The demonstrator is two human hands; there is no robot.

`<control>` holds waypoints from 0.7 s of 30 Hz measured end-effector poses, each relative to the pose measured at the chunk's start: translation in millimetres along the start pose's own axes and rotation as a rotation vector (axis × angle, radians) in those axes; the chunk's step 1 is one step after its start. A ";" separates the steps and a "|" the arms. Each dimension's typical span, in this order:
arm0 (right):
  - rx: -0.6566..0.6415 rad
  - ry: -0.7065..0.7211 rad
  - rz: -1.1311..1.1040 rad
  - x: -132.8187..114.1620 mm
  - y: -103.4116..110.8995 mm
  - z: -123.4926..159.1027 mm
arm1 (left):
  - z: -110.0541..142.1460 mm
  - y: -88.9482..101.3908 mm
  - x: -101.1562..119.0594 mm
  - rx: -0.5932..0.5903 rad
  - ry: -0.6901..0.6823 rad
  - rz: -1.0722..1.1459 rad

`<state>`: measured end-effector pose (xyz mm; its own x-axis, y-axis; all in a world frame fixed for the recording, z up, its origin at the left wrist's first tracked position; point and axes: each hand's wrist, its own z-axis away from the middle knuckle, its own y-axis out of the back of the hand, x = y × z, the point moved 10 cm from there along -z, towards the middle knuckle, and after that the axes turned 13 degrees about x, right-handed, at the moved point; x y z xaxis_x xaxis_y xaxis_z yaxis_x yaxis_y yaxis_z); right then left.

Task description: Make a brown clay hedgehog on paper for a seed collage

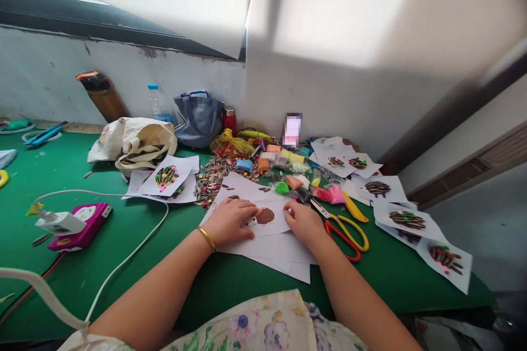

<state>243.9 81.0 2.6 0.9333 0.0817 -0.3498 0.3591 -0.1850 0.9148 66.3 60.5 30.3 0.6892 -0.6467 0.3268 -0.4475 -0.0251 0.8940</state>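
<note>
Sheets of white paper (275, 252) lie stacked in front of me. On the top one is a brown oval of modelling clay (265, 215) with a paler part and small dark dots at its left end. My left hand (231, 223) rests on the sheet, thumb apart from the stretched fingers, fingertips beside the pale part. My right hand (302, 224) is curled at the sheet's right edge, its fingertips pinched together. Whatever they hold is too small to make out. Behind the paper spreads a heap of striped sunflower seeds (212, 175).
Scissors (341, 225) with red and yellow handles lie right of my right hand. Packs of coloured clay (263, 164) sit behind the paper. Seed-decorated sheets (407, 219) line the right side. At left are a magenta power strip (84, 225), a white cable (135, 255) and bags (200, 118).
</note>
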 end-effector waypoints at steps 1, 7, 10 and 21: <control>0.013 0.003 0.012 0.0 2.3 -1.0 | 0.1 -0.2 -0.4 0.000 0.000 -0.005; 0.121 -0.031 0.056 15.8 32.2 -15.0 | -0.8 2.3 1.0 0.005 -0.001 -0.017; 0.204 -0.113 0.066 37.7 57.6 -26.1 | -1.7 4.4 3.9 0.010 0.000 -0.014; 0.222 -0.248 0.054 89.9 93.2 -56.4 | -2.1 4.6 5.2 0.017 0.009 -0.004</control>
<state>360.7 126.4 67.9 0.9151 -0.1695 -0.3659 0.2774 -0.3939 0.8763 69.0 58.6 36.8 0.6958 -0.6399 0.3261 -0.4545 -0.0408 0.8898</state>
